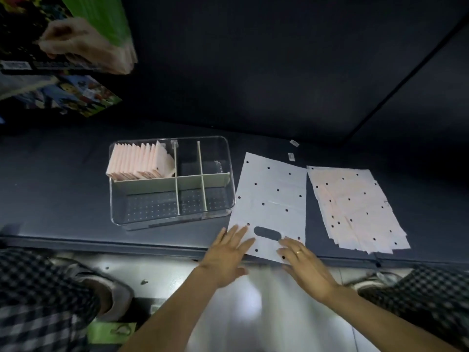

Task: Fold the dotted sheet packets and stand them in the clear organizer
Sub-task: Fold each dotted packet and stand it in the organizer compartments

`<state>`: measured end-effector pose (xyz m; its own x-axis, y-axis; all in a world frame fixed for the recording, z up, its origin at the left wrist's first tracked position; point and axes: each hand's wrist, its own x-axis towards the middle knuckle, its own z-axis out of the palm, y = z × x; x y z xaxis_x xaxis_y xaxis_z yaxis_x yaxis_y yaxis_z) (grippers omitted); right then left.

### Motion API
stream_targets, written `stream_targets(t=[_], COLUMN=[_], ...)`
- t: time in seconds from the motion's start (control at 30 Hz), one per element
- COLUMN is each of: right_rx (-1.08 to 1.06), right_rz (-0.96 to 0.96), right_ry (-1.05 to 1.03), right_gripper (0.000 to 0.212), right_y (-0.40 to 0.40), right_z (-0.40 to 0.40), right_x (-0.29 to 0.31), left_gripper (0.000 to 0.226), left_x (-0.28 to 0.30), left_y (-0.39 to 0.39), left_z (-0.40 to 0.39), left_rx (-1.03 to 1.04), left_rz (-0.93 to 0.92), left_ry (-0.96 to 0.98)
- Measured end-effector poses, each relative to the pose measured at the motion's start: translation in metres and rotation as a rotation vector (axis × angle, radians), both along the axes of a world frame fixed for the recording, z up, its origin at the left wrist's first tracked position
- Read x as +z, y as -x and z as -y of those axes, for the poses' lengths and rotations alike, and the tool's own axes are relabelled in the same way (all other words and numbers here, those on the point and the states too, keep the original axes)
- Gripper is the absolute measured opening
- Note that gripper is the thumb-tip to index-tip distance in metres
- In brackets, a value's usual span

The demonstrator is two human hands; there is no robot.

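Already both hands lie flat and loose: left hand [226, 252] and right hand [302, 260] press the near edge of the white black-dotted sheet packet [270, 204], whose long axis runs away from them; the clear plastic divided organizer [142, 222] sits just left.

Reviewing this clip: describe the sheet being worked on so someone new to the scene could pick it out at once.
Start at the clear organizer on the dark table; the sheet lies flat directly right of it, with the left hand and right hand on its near edge. Unlike the pinkish stack further right, it is a single white dotted sheet with an oval handle cutout.
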<state>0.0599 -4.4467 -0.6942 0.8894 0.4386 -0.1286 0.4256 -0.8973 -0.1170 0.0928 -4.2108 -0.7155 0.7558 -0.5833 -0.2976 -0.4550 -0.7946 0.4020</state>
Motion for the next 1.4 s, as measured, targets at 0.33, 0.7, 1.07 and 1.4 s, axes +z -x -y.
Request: stream_targets(t=[0.33, 0.7, 1.07, 1.4], right_rx=[-0.051, -0.371, -0.497, -0.223], right_rz=[-0.481, -0.229, -0.200, 0.298], right_ry=[-0.275, -0.396, -0.238, -0.242], right_gripper=[0.004, 0.007, 0.018, 0.032], right_y=[-0.028, -0.149, -0.183, -0.117], right_z=[0.046, 0.050, 0.048, 0.020], right_x=[0.058, 0.061, 0.012, 0.015], left_gripper=[0.025, 0.029, 0.069, 0.079], left_x=[0.050, 0.102, 0.004, -0.011], left_y=[-0.007, -0.039, -0.009, -0.002], left_z=[0.031, 0.054, 0.058, 0.055], left_rx=[-0.067, 0.311, -0.023, -0.063], left_rz=[-0.147, 0.559, 0.205, 0.177], left_ry=[0.131, 0.502, -0.058, -0.223])
